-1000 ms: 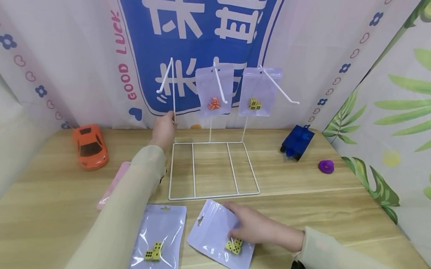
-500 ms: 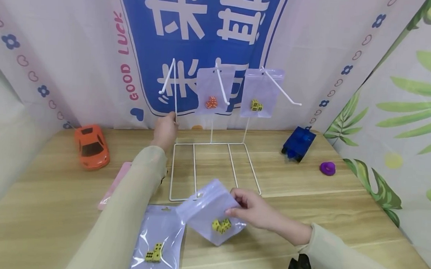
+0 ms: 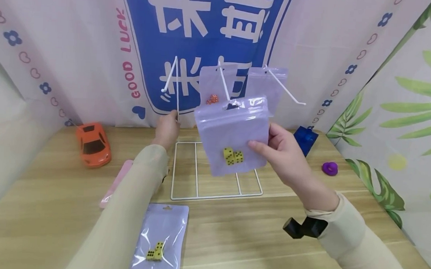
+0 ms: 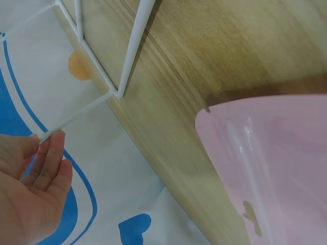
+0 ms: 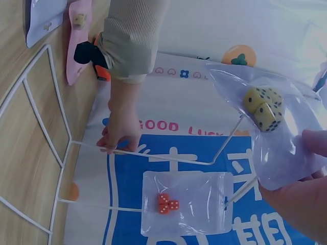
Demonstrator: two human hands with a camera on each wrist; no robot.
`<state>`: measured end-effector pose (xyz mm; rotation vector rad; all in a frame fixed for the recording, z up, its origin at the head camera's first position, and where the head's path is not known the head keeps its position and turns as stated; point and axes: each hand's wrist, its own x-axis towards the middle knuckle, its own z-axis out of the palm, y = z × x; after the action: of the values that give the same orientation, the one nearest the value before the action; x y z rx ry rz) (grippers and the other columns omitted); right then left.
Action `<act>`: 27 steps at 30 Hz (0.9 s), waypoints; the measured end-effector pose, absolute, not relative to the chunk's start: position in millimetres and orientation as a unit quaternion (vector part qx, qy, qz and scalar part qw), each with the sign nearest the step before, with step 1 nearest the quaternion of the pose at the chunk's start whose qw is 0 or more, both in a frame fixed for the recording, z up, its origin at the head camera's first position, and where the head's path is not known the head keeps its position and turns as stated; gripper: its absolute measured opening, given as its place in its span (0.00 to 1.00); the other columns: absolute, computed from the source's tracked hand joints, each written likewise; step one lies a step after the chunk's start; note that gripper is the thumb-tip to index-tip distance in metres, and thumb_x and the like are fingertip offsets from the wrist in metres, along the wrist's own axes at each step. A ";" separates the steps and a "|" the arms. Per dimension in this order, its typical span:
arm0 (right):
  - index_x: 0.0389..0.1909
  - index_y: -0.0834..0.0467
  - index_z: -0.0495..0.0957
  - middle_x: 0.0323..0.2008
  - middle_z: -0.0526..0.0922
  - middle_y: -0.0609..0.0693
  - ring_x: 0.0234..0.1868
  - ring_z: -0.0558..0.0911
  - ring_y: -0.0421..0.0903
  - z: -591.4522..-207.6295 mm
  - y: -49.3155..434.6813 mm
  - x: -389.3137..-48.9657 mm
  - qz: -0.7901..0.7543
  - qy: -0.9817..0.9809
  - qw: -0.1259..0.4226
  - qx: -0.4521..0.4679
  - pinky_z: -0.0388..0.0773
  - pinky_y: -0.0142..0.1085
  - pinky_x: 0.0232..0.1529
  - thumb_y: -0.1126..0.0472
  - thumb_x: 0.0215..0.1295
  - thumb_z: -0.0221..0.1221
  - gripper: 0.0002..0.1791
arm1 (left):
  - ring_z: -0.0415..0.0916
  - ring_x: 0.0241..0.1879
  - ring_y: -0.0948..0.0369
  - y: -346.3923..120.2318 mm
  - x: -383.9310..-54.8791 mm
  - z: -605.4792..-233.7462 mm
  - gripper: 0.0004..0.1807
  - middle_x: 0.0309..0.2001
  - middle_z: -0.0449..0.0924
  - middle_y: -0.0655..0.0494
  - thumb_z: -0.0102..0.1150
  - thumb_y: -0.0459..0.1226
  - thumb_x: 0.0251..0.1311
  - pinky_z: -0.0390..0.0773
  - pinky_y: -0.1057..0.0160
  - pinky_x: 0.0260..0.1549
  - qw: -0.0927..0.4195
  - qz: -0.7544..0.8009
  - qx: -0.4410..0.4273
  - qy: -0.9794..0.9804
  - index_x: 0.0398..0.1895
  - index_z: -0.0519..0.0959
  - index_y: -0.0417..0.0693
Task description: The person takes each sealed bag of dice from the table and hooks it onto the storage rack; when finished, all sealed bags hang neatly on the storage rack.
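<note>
My right hand (image 3: 285,154) pinches the right edge of a pale purple zip bag (image 3: 219,128) holding yellow dice. The bag is raised, its hanger hole at the tip of the middle prong; I cannot tell whether the prong enters the hole. My left hand (image 3: 167,128) pinches the left upright of the white wire rack (image 4: 134,46) between thumb and fingertips. On the rack's middle prong hangs a purple bag (image 3: 208,79) with orange dice. Another purple bag (image 3: 256,82) hangs on the right prong, its dice hidden behind the held bag. The left prong carries no bag.
A purple bag (image 3: 167,225) with yellow dice lies at the front of the table. A pink bag (image 4: 276,153) lies beside my left forearm. An orange toy car (image 3: 93,146) stands left; a blue toy vehicle (image 3: 306,140) and a small purple hat-shaped piece (image 3: 330,169) lie right.
My right hand has lifted the purple bag of yellow dice off the table, up and forward to the middle prong, turning it upright. My left hand has stayed on the rack's upright.
</note>
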<state>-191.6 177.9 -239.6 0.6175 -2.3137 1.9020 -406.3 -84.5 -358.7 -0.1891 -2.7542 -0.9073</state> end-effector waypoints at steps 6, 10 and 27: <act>0.58 0.66 0.63 0.50 0.74 0.61 0.47 0.78 0.51 -237.8 178.1 -204.7 0.630 -0.757 0.030 0.168 0.77 0.44 0.44 0.67 0.64 0.53 0.22 | 0.75 0.37 0.48 -84.8 -408.0 -359.4 0.07 0.39 0.77 0.42 0.48 0.31 0.63 0.75 0.52 0.37 0.118 -0.311 -0.062 -0.941 0.43 0.70 0.39; 0.58 0.68 0.62 0.50 0.74 0.62 0.47 0.78 0.50 -246.0 178.1 -214.1 0.656 -0.738 0.021 0.156 0.77 0.44 0.44 0.68 0.64 0.52 0.21 | 0.75 0.37 0.48 -84.9 -407.3 -359.7 0.08 0.39 0.77 0.42 0.47 0.31 0.63 0.75 0.52 0.38 0.111 -0.313 -0.061 -0.941 0.44 0.70 0.39; 0.56 0.68 0.64 0.49 0.75 0.62 0.45 0.78 0.48 -259.4 172.6 -246.8 0.648 -0.749 0.048 0.126 0.77 0.38 0.43 0.67 0.65 0.53 0.20 | 0.75 0.39 0.48 -85.3 -407.8 -360.4 0.09 0.40 0.78 0.43 0.46 0.30 0.63 0.75 0.51 0.39 0.122 -0.316 -0.060 -0.939 0.45 0.71 0.39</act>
<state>-246.8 172.6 -259.4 0.3853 -2.2848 1.9764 -407.8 -85.3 -360.4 -0.1758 -2.7410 -0.9237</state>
